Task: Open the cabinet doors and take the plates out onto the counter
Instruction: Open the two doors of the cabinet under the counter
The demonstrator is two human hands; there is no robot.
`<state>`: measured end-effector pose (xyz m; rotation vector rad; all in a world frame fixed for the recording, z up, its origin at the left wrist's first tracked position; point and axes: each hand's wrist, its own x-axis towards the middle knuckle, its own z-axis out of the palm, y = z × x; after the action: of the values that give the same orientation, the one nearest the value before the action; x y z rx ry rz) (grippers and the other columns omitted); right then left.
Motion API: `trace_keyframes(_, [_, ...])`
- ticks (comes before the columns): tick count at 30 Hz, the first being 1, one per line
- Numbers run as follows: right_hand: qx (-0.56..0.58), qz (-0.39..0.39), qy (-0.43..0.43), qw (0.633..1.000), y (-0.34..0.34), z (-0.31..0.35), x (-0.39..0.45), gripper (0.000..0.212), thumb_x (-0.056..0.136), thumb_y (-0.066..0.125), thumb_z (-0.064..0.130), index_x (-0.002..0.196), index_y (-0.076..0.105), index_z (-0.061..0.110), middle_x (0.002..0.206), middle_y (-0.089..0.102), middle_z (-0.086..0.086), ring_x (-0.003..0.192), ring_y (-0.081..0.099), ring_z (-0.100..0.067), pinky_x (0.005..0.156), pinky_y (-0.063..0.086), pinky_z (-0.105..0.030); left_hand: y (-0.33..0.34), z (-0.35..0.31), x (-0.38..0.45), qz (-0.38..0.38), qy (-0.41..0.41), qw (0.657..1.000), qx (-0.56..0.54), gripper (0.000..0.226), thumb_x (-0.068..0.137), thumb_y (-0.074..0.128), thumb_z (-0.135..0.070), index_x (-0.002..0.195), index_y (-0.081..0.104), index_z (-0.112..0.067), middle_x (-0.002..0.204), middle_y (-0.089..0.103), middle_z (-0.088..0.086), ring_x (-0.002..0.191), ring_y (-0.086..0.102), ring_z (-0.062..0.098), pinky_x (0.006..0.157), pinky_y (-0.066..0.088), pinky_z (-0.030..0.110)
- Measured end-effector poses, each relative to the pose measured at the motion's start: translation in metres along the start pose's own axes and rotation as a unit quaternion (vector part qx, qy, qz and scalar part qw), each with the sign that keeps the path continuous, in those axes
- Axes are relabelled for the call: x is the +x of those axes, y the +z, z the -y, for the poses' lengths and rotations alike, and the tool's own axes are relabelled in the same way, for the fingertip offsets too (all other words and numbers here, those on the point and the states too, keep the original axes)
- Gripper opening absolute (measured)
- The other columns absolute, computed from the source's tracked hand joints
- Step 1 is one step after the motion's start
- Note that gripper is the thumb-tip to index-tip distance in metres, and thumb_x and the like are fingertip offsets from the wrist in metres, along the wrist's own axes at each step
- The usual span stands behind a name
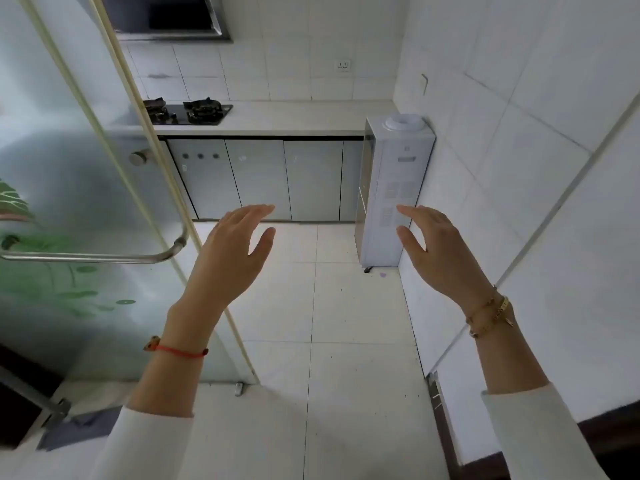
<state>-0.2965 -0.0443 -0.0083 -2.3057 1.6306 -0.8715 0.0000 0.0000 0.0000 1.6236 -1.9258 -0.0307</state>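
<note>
A person is standing at the kitchen doorway, holding both hands out in front at chest height, palms facing each other. The left hand (235, 251) and the right hand (438, 252) are both spread loose with fingers apart, gripping nothing and touching nothing. The cabinet doors (258, 178) are sitting shut under the counter (294, 117) at the far end of the room, well apart from the hands, with bare floor (311, 306) lying between. The plates are not showing anywhere; I am judging they are lying behind those closed doors. A stove (188, 110) is sitting on the left part of the counter, a water dispenser (394, 188) is standing against the right wall just beside the cabinet, and a glass door (69, 202) with a metal handle (104, 256) is hanging at the left, near the left wrist.

The task is looking barely begun: the approach is the step in hand. The next move is calling for walking across to the cabinet, bending down, and finding an edge to pull, since no knobs are showing on the door fronts
</note>
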Motion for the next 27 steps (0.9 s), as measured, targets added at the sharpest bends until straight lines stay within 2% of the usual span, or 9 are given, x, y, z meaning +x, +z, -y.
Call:
trace_keyframes(5, [0.007,0.01,0.002,1.0,0.006,-0.01,0.004,0.042,0.1,0.043,0.029,0.139,0.046,0.011,0.14,0.052,-0.009,0.135,0.042,-0.023,0.113,0.036,-0.036,0.016,-0.001,0.003,-0.002,-0.02,1.0,-0.001,0.04,0.1,0.046,-0.028,0.138,0.05,-0.016,0.138,0.056,0.001,0.13,0.05,0.018,0.108,0.033,0.028])
trace_keyframes(9, [0.011,0.019,0.006,1.0,0.014,-0.023,0.013,0.042,0.1,0.043,0.028,0.138,0.046,0.011,0.139,0.052,-0.008,0.134,0.042,-0.022,0.112,0.034,-0.033,0.029,0.001,0.012,-0.003,-0.029,1.0,-0.008,0.039,0.099,0.047,-0.027,0.136,0.052,-0.015,0.136,0.057,0.001,0.129,0.051,0.018,0.111,0.037,0.033])
trace_keyframes(15, [0.021,0.039,0.018,0.999,0.032,-0.043,0.045,0.043,0.1,0.042,0.03,0.139,0.046,0.011,0.141,0.051,-0.008,0.136,0.04,-0.022,0.115,0.034,-0.037,0.05,0.012,0.04,0.011,-0.054,0.998,-0.008,0.04,0.099,0.047,-0.028,0.137,0.051,-0.017,0.139,0.055,-0.001,0.132,0.048,0.017,0.115,0.033,0.037])
trace_keyframes(21, [0.028,0.052,0.03,0.998,0.06,-0.063,0.099,0.043,0.1,0.043,0.03,0.14,0.046,0.013,0.142,0.05,-0.007,0.138,0.037,-0.02,0.116,0.032,-0.036,0.082,0.04,0.09,0.025,-0.071,0.997,-0.016,0.04,0.099,0.049,-0.027,0.137,0.051,-0.018,0.138,0.056,-0.001,0.13,0.049,0.017,0.115,0.035,0.039])
trace_keyframes(24, [0.026,0.055,0.03,0.998,0.074,-0.072,0.141,0.042,0.1,0.042,0.03,0.139,0.046,0.014,0.141,0.05,-0.006,0.138,0.037,-0.019,0.114,0.03,-0.032,0.097,0.06,0.127,0.03,-0.068,0.997,-0.018,0.039,0.098,0.05,-0.025,0.136,0.052,-0.018,0.136,0.058,-0.002,0.128,0.051,0.017,0.113,0.036,0.039])
trace_keyframes(27, [0.028,0.061,0.03,0.997,0.086,-0.079,0.191,0.042,0.1,0.042,0.03,0.139,0.045,0.015,0.142,0.049,-0.006,0.139,0.036,-0.019,0.116,0.03,-0.033,0.109,0.08,0.17,0.03,-0.073,0.997,-0.02,0.038,0.098,0.05,-0.025,0.135,0.053,-0.019,0.135,0.058,-0.004,0.125,0.052,0.015,0.111,0.038,0.037])
